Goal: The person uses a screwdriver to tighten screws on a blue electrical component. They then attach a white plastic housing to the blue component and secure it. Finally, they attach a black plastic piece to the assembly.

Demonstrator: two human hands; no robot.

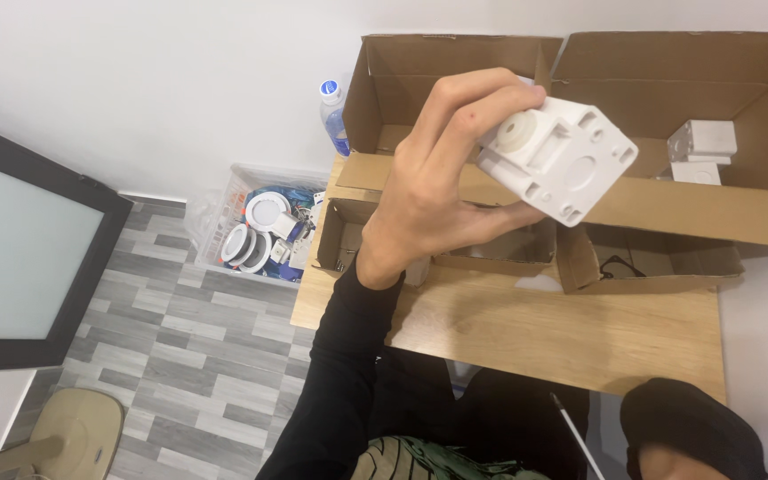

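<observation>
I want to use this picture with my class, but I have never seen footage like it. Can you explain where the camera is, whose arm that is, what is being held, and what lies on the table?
The camera sits on a person's head and looks down, so you see that person's own arms. The left hand, in a black sleeve, is raised and holds a white plastic part between thumb and fingers. The right hand is barely in view at the bottom edge, so I cannot tell what it does. On the wooden table stand open cardboard boxes; one holds more white parts. A water bottle stands behind, and a clear bin of round white fittings sits on the floor.
</observation>
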